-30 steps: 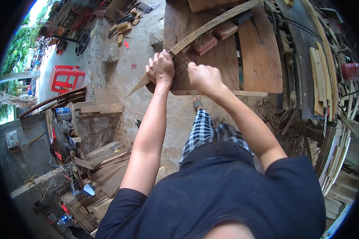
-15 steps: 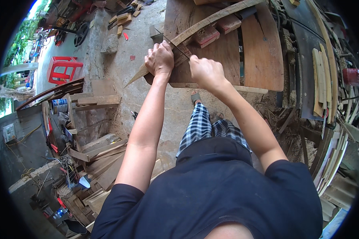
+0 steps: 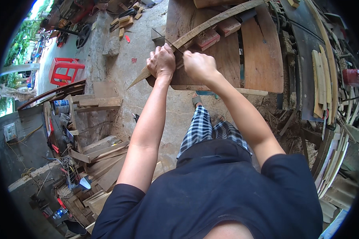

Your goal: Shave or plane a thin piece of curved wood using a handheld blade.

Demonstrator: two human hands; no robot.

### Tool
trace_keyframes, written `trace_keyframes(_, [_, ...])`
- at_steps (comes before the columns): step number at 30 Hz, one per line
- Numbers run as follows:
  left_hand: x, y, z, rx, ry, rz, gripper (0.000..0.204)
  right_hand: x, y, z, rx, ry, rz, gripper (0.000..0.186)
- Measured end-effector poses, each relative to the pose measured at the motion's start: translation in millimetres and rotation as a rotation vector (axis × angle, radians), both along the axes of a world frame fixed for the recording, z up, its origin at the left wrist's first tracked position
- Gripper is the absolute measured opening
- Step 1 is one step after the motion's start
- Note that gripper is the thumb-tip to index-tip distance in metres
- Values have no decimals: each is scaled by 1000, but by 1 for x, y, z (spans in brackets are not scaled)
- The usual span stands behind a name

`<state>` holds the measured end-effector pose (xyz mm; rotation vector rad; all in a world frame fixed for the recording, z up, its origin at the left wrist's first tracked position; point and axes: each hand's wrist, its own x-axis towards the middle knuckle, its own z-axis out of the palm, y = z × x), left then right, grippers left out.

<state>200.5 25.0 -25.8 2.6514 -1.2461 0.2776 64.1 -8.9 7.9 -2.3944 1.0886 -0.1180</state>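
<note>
A long, curved strip of wood (image 3: 211, 23) lies slanted across the wooden workbench (image 3: 263, 59), its pointed near end jutting past the left edge. My left hand (image 3: 162, 61) is closed over this strip near that end, its fingertips on the far side hidden. In my right hand (image 3: 199, 65), closed in a fist, is a long, thin dark tool (image 3: 172, 45) lying crosswise over the strip just beyond my left hand. Whether it is a saw or a file I cannot tell; my fist hides its handle.
Red-sided wooden blocks (image 3: 208, 39) sit on the bench beneath the strip. A red plastic stool (image 3: 66, 71) stands to the left. Scrap boards (image 3: 105, 167) are heaped at lower left, and long wood strips (image 3: 322, 79) lie at the right.
My right hand has moved a little forward and left, pushing the thin dark tool further across the strip. My left hand stays on the wood, with barely any shift.
</note>
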Motion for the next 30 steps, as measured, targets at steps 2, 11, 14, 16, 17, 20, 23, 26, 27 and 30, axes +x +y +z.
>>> trace_keyframes(2, [1, 0, -4, -14, -5, 0, 45, 14, -4, -4, -14, -31, 7, 19])
trace_keyframes(11, [6, 5, -4, -9, -22, -7, 45, -17, 18, 9, 18, 67, 3, 19])
trace_keyframes(14, [0, -1, -4, -14, -9, -12, 45, 17, -6, -2, 10, -20, -3, 20])
trace_keyframes(16, [2, 0, -5, -10, -3, -1, 46, 23, -9, -4, -9, -16, -11, 20])
trace_keyframes(17, [4, 2, -6, -15, -6, 8, 45, 19, -4, -4, -7, -17, -6, 20])
trace_keyframes(20, [11, 8, -6, -15, -23, 14, 45, -9, 19, 5, 19, 8, 9, 19])
trace_keyframes(23, [6, 5, -2, -12, -26, 1, 45, -24, 19, 8, 29, 31, -5, 20])
trace_keyframes(26, [1, -1, -3, -21, -14, -2, 45, 13, -6, -7, 15, -48, 15, 19])
trace_keyframes(27, [2, -3, -5, -21, -4, 4, 45, 17, -9, -9, 10, -51, 8, 19])
trace_keyframes(30, [5, 1, -7, -29, -12, 10, 45, 17, -3, -9, 4, -41, -16, 19])
